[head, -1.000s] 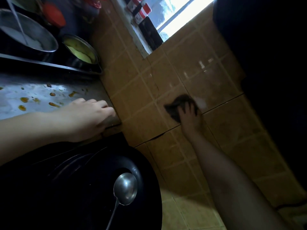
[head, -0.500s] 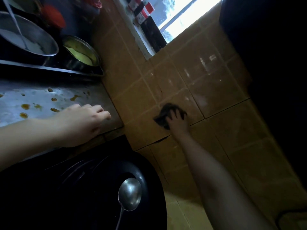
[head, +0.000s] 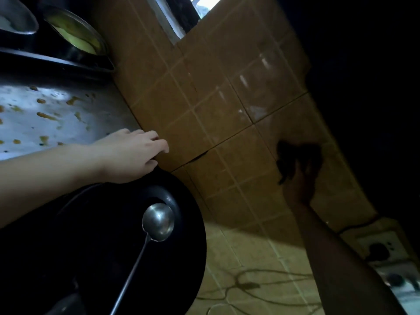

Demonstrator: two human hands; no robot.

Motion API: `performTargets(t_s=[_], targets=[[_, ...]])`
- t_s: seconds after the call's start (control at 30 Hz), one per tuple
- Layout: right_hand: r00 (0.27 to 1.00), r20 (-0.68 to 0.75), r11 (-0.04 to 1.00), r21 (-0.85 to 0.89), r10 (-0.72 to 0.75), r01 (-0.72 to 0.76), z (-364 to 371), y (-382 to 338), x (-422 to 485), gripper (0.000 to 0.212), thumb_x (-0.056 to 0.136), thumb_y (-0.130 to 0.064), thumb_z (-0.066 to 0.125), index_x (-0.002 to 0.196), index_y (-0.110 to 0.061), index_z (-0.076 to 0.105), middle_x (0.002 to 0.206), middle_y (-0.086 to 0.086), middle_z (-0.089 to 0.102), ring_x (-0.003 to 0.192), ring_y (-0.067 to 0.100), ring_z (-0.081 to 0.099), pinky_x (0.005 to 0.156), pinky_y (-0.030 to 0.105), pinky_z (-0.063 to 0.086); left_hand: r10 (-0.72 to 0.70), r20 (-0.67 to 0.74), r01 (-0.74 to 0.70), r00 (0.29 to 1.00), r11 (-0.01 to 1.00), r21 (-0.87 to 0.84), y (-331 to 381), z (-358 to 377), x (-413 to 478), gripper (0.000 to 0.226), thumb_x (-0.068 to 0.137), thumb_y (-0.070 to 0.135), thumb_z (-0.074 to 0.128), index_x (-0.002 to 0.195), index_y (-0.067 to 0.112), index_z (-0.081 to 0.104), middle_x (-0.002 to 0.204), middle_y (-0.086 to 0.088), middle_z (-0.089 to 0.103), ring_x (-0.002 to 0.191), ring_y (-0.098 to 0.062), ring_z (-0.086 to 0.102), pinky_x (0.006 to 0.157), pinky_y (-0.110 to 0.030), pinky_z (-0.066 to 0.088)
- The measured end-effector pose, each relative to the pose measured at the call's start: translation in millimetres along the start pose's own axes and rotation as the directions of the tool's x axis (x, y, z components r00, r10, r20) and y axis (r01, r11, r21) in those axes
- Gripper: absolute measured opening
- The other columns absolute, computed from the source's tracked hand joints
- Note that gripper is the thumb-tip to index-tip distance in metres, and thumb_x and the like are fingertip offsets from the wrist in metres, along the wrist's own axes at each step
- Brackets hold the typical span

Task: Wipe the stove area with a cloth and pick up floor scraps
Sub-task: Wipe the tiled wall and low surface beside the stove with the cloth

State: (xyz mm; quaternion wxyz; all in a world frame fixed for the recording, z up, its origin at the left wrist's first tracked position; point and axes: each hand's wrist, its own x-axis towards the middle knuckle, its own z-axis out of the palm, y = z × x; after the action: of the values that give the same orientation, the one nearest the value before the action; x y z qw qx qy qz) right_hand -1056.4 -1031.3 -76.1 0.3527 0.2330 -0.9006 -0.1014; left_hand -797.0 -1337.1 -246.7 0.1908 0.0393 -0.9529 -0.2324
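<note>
My right hand (head: pixel 300 185) presses a dark cloth (head: pixel 293 155) flat against the brown tiled wall (head: pixel 204 105) to the right of the stove. The hand lies in deep shadow and its fingers grip the cloth's lower edge. My left hand (head: pixel 134 155) rests palm down on the corner of the steel counter (head: pixel 45 123), fingers spread and holding nothing. Orange sauce drips dot the counter beyond it.
A black wok (head: pixel 113 235) with a steel ladle (head: pixel 156 221) in it sits just below my left hand. Two metal pots (head: pixel 77 35) stand at the back left. A wall socket (head: pixel 379 248) and loose cables (head: pixel 250 285) are at the lower right.
My right hand has slid the cloth to the right and down along the tiles. The camera has shifted, so the window is nearly out of view. My left hand stays on the counter corner.
</note>
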Motion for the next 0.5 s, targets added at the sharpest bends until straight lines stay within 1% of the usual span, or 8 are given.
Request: performTargets(t_s=[0.07,0.13,0.17,0.2,0.3,0.37,0.43,0.5], targets=[[0.955,0.252,0.971,-0.140,-0.154,0.193,10.1,22.3,-35.4,0.056,0.091,-0.005,0.048,0.144,-0.014,0.032,0.157,0.015,0.013,0.145,0.034,0.007,0.114,0.049,0.022,0.019,0.005,-0.019,1.000,1.000,-0.018,15.6,1.6,-0.3,0.037,0.094,0.039,0.038,0.131,0.038,0.034,0.128,0.008,0.044,0.116,-0.016,0.047,0.094,-0.034,0.040],[0.821,0.519,0.865,-0.273,-0.237,0.422,23.1,41.4,-74.7,0.061,0.091,-0.006,0.045,0.147,-0.021,0.025,0.159,0.009,0.006,0.145,0.030,0.006,0.116,0.047,0.018,0.036,0.009,-0.036,0.999,0.999,-0.020,30.1,3.3,-1.3,0.036,0.095,0.040,0.039,0.130,0.038,0.033,0.128,0.008,0.043,0.117,-0.017,0.047,0.094,-0.034,0.040],[0.766,0.595,0.811,-0.308,-0.244,0.497,29.9,50.5,-92.6,0.062,0.091,-0.007,0.045,0.147,-0.023,0.024,0.159,0.007,0.004,0.145,0.029,0.005,0.117,0.046,0.014,0.041,0.013,-0.041,0.999,0.999,-0.014,36.6,4.7,-2.4,0.036,0.095,0.041,0.039,0.130,0.039,0.032,0.129,0.008,0.043,0.117,-0.017,0.047,0.094,-0.034,0.040],[0.750,0.617,0.791,-0.326,-0.236,0.518,36.1,60.1,-107.4,0.061,0.092,-0.007,0.044,0.147,-0.024,0.024,0.159,0.006,0.004,0.145,0.028,0.005,0.118,0.046,0.011,0.045,0.016,-0.045,0.999,0.999,-0.003,42.5,6.8,-3.5,0.036,0.095,0.041,0.039,0.130,0.039,0.032,0.129,0.008,0.042,0.117,-0.017,0.047,0.094,-0.034,0.039],[0.807,0.561,0.801,-0.391,-0.184,0.454,37.0,79.7,-124.3,0.056,0.095,-0.009,0.040,0.146,-0.024,0.025,0.159,0.006,0.009,0.145,0.026,0.007,0.118,0.045,0.010,0.054,0.031,-0.054,0.998,0.998,0.030,56.8,12.7,-5.6,0.035,0.096,0.041,0.038,0.130,0.039,0.031,0.130,0.009,0.041,0.117,-0.016,0.047,0.093,-0.033,0.040],[0.859,0.466,0.837,-0.367,-0.212,0.406,23.9,90.5,-117.3,0.058,0.091,-0.009,0.051,0.145,-0.019,0.032,0.156,0.012,0.019,0.143,0.032,0.017,0.116,0.049,0.019,0.045,0.032,-0.045,0.998,0.999,0.024,64.1,13.9,-7.2,0.036,0.096,0.041,0.038,0.131,0.038,0.033,0.131,0.008,0.042,0.117,-0.017,0.048,0.093,-0.034,0.041],[0.941,0.299,0.932,-0.267,-0.162,0.245,7.2,101.2,-102.9,0.058,0.082,0.002,0.061,0.137,-0.006,0.045,0.147,0.024,0.034,0.136,0.044,0.029,0.108,0.056,0.030,0.029,0.035,-0.030,0.999,1.000,0.002,69.4,14.5,-9.1,0.035,0.095,0.040,0.040,0.130,0.038,0.035,0.130,0.007,0.043,0.116,-0.018,0.049,0.094,-0.035,0.042],[0.983,0.172,0.990,-0.118,-0.057,0.078,-2.1,109.8,-90.1,0.055,0.085,0.007,0.055,0.138,-0.003,0.043,0.149,0.027,0.029,0.139,0.045,0.022,0.107,0.057,0.029,0.006,0.061,-0.006,0.998,1.000,-0.010,73.3,15.6,-12.9,0.035,0.095,0.039,0.041,0.130,0.037,0.036,0.128,0.007,0.044,0.115,-0.019,0.049,0.094,-0.036,0.042]])
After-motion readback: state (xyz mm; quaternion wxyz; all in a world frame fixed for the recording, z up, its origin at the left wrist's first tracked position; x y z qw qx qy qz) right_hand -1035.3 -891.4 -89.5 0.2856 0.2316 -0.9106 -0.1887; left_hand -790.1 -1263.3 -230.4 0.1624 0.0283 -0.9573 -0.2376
